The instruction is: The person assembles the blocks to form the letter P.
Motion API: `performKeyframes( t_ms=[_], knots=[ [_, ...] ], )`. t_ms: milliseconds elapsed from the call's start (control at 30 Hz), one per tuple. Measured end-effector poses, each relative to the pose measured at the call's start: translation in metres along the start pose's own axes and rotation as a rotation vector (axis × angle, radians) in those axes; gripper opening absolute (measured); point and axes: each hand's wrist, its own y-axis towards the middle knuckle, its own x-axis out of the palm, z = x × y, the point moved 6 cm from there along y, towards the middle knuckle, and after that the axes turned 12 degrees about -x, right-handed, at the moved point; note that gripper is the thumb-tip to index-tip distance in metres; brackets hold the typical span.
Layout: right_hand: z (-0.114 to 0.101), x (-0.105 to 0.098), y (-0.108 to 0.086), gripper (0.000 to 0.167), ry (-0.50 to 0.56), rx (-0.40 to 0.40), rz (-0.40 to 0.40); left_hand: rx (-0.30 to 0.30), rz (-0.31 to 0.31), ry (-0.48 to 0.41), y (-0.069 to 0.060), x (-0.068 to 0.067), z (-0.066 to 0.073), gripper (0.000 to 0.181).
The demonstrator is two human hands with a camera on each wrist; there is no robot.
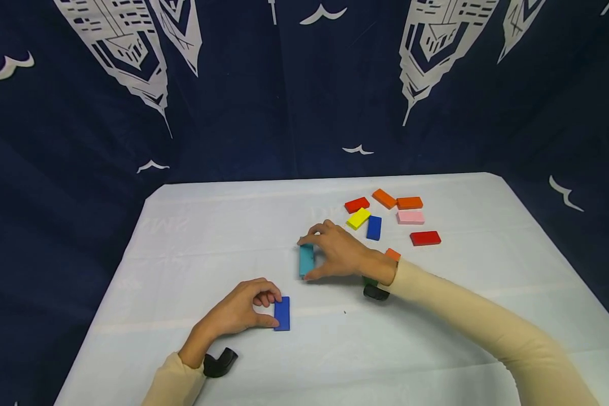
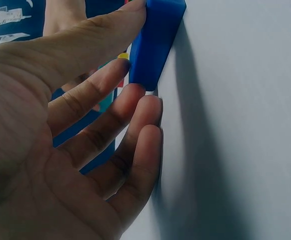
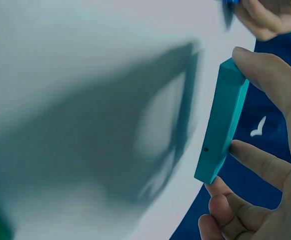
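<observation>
Near the front middle of the table, my left hand (image 1: 246, 307) pinches a blue block (image 1: 282, 313) between thumb and fingers at its two ends. The left wrist view shows the blue block (image 2: 158, 40) by the thumb tip and the fingertips. Farther back, my right hand (image 1: 337, 251) grips a teal block (image 1: 307, 261) lengthwise, thumb at the near end and fingers at the far end. In the right wrist view the teal block (image 3: 223, 122) is held above the white surface, its shadow apart from it.
On the white table (image 1: 208, 225), several loose blocks lie at the back right, among them yellow (image 1: 358, 218), pink (image 1: 410, 217), red (image 1: 425, 238) and blue (image 1: 374, 228). An orange block (image 1: 393, 254) and a green block (image 1: 369, 281) are partly hidden by the right wrist.
</observation>
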Motion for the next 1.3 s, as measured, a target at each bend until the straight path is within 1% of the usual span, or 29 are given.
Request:
performKeyframes(
  t_ms=[167,300,500,633,867,1167,1300],
  knots=[
    [-0.015,0.011,0.011,0.073,0.029,-0.023,-0.027,-0.013,-0.006,-0.007,0.0,0.0,-0.001,0.036],
    [-0.025,0.017,0.018,0.073,0.031,-0.035,-0.05,-0.019,-0.009,-0.01,0.0,0.0,-0.002,0.034],
    [-0.033,0.024,0.021,0.073,0.034,-0.047,-0.075,-0.019,-0.01,-0.011,0.0,0.0,-0.001,0.033],
    [-0.036,0.027,0.023,0.072,0.034,-0.057,-0.085,-0.029,-0.011,-0.012,0.0,0.0,-0.002,0.033],
    [-0.036,0.031,0.024,0.063,0.044,-0.053,-0.085,-0.053,-0.018,-0.016,0.001,0.001,-0.004,0.034],
    [-0.037,0.033,0.023,0.063,0.046,-0.051,-0.075,-0.063,-0.024,-0.018,0.001,0.001,-0.004,0.034],
    [-0.038,0.034,0.022,0.064,0.049,-0.058,-0.064,-0.055,-0.023,-0.019,0.001,0.002,-0.003,0.034]
  ],
)
